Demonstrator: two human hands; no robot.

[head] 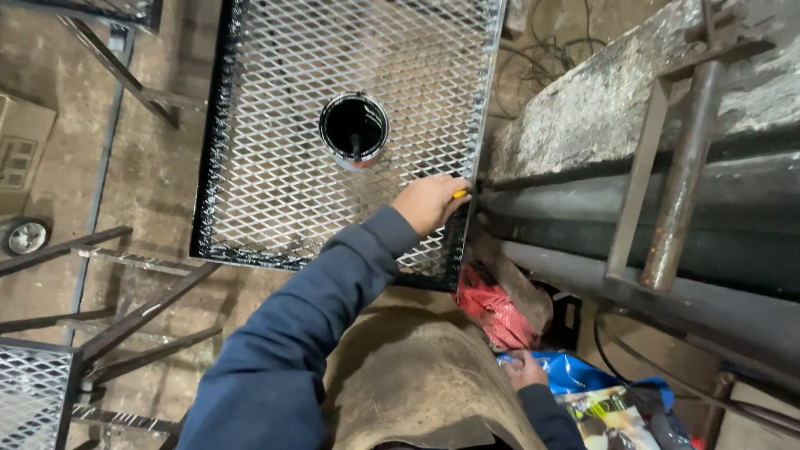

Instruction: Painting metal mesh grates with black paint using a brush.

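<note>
Head view: the left hand is closed on a yellow-handled brush at the right edge of the mesh panel, apparently painting the frame. Next calls for reloading from the paint can on the mesh. The right hand rests loosely by a blue bag, seemingly holding nothing.

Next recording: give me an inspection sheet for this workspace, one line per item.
Surface: black-framed metal mesh panel, lying flat above a concrete floor.
Job's things: open can of black paint standing on the mesh, a stick in it; a yellow-handled tool at the panel's right edge, mostly hidden.
Clutter: red bag, blue bag.
Hands: left hand closed on the yellow-handled tool; right hand resting on the blue bag.
Cables: dark wires on the floor beyond the panel.
Surroundings: rusty metal bars, concrete slab, another mesh frame.
</note>
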